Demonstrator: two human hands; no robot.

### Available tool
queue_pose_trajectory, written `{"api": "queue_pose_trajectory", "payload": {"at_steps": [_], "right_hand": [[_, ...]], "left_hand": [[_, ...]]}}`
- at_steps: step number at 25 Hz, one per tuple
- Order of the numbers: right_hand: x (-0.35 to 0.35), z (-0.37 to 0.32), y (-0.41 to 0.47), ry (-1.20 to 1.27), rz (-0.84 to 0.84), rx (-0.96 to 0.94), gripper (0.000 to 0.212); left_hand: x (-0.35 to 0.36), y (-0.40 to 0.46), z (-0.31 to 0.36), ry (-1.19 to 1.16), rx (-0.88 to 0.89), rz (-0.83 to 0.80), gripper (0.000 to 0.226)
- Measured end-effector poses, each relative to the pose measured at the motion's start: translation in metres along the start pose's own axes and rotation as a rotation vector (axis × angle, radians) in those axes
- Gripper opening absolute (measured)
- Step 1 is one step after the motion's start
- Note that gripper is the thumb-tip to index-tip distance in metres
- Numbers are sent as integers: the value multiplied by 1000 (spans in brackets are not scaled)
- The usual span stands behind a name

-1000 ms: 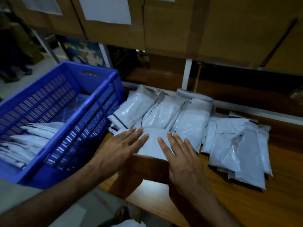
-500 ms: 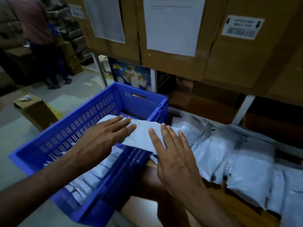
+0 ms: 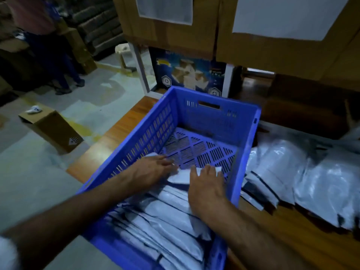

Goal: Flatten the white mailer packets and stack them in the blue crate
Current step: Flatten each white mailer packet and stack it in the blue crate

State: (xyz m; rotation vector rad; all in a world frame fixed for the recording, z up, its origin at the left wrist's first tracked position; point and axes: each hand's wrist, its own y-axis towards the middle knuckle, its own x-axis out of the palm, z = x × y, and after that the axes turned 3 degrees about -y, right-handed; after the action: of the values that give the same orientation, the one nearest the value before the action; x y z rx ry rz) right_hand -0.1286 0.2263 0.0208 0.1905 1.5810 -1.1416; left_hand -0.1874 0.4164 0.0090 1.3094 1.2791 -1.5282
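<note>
Inside a blue crate (image 3: 245,152), the left hand (image 3: 150,172) and right hand (image 3: 206,184) press flat, fingers extended, on one white mailer packet (image 3: 183,177); stacked packets (image 3: 165,217) lie beneath the wrists. Loose packets (image 3: 292,172) sit right of the right hand.

Dim storeroom: pale stained floor (image 3: 48,172); wooden desk (image 3: 124,131); cardboard boxes (image 3: 175,36) with white sheets overhead; small carton (image 3: 52,129) on floor.

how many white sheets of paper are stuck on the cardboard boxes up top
2. One sheet is on the left cardboard box, the other sheet on the right cardboard box. Both run off the top edge; more may be out of view.
</note>
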Motion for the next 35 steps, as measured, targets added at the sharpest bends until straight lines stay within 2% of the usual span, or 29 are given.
{"api": "queue_pose_trajectory", "payload": {"at_steps": [2, 4, 6, 9, 12, 14, 16, 20, 23, 26, 27, 28, 29, 30, 32, 35], "right_hand": [[6, -10, 14, 18, -179, 33, 74], [6, -16, 22, 60, -302, 2, 87], [5, -15, 28, 137, -376, -51, 101], [2, -5, 24, 196, -459, -116, 114], [2, -1, 9, 267, -491, -137, 100], [11, -9, 1, 325, -432, -94, 91], [23, -22, 1, 327, -369, -20, 92], [23, -26, 8, 331, -466, -3, 95], [22, -25, 10, 325, -480, -4, 98], [18, -30, 8, 287, -471, 8, 99], [15, -31, 6, 254, -450, 6, 99], [12, -31, 3, 211, -407, -4, 99], [10, -30, -2, 167, -338, -22, 97], [5, -28, -10, 140, -243, -40, 95], [0, -19, -28, 157, 16, -73, 88], [3, 17, -55, 219, 547, -83, 80]], "left_hand": [[19, 10, 1, -89, -9, -161, 66], [25, 13, 3, -212, -60, -286, 62], [25, 14, 2, -261, -110, -359, 61], [15, 10, -3, -232, -85, -395, 81], [4, -6, 0, -180, -11, -372, 91], [6, -17, 0, -202, 13, -378, 91], [9, -20, -1, -235, 34, -453, 94], [15, -14, -8, -260, -3, -600, 83], [16, -10, -8, -238, 8, -652, 102], [12, -13, -3, -176, 35, -617, 94], [8, -14, -2, -124, 41, -537, 85], [5, -15, 0, -66, 48, -388, 77], [1, -17, 1, -6, 60, -230, 70], [-2, -21, 4, 25, 34, -143, 63], [-6, -26, 16, -1, -33, -11, 59], [-21, -26, 51, -44, -105, 194, 61]]}}
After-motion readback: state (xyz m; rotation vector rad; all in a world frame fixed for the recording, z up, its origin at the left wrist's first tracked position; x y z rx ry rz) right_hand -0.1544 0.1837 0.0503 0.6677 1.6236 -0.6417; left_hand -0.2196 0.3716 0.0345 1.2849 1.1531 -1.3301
